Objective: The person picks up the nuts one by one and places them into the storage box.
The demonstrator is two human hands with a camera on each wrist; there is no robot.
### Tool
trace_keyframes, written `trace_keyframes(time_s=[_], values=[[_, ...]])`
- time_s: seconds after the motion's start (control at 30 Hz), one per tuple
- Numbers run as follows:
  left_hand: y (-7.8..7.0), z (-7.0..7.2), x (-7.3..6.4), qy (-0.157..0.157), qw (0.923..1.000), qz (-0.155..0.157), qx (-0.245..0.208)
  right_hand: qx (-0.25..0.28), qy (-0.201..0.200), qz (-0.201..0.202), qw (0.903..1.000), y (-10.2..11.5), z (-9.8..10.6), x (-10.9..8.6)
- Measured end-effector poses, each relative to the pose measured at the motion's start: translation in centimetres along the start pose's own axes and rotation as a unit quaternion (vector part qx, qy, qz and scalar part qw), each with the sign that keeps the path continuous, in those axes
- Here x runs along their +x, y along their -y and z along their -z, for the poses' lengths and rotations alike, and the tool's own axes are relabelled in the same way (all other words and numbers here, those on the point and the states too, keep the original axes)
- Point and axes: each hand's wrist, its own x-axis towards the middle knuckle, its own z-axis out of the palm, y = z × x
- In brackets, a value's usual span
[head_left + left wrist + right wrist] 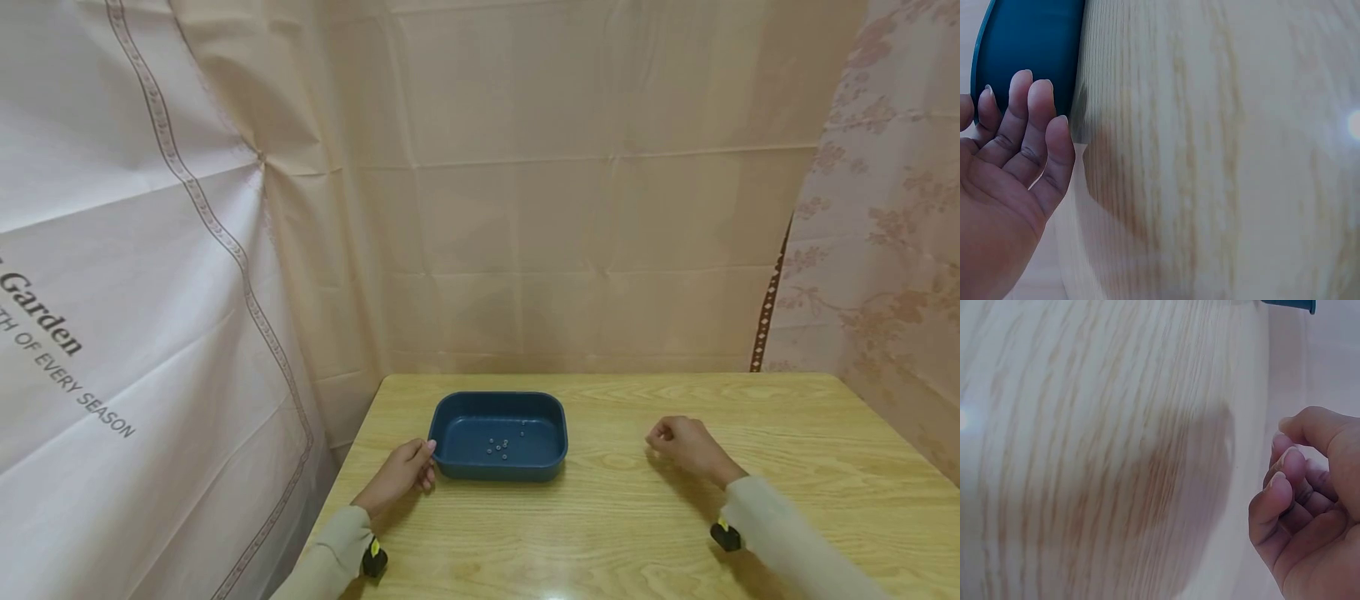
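Note:
A dark blue rectangular tray [498, 472] with rounded corners rests on the table. Several tiny silvery ring-like pieces [498, 447] lie on its floor, most of them loosely grouped. My left hand [401, 475] pinches the tray's left edge, thumb at the rim; in the left wrist view the other fingers [1040, 100] bend beside the outer wall. Well to the right of the tray, my right hand [692, 448] is held over the table. Its thumb tip meets the curled index finger [1282, 442], and no object shows between them.
The wooden table [615, 533] has a pale grain and a rounded far edge. Cloth hangs behind it [585, 250], with a printed curtain [150, 333] on the left and a floral one [900, 250] on the right. Black wrist devices [725, 537] sit under both sleeves.

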Motion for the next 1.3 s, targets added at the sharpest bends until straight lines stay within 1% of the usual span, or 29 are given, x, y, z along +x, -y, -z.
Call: trace_keyframes(time_s=[0.2,0.43,0.67,0.8,1.03,1.13,1.3], values=[[0.0,0.0,-0.1,-0.001,1.0,-0.003,0.001,-0.019,-0.01,0.02,0.9996,0.7,-0.2,0.2],[-0.3,-0.1,-0.3,-0.002,1.0,0.0,-0.001,-0.017,-0.004,0.031,0.9994,1.3,-0.8,0.2],[-0.2,-0.1,-0.2,-0.007,1.0,-0.001,0.002,-0.005,0.001,0.041,0.9991,2.7,-0.9,0.4],[-0.2,-0.1,-0.2,-0.005,1.0,-0.002,0.002,-0.001,0.005,0.051,0.9987,3.3,-1.2,0.5],[0.0,-0.1,-0.1,-0.001,0.9999,-0.007,0.012,0.004,0.01,0.054,0.9985,4.2,-1.7,0.6],[0.1,-0.1,0.0,-0.002,0.9999,-0.007,0.013,0.006,0.015,0.064,0.9978,4.5,-1.8,0.6],[0.0,-0.1,-0.1,0.0,0.9999,-0.007,0.011,0.01,0.023,0.064,0.9976,5.0,-2.1,0.6]])
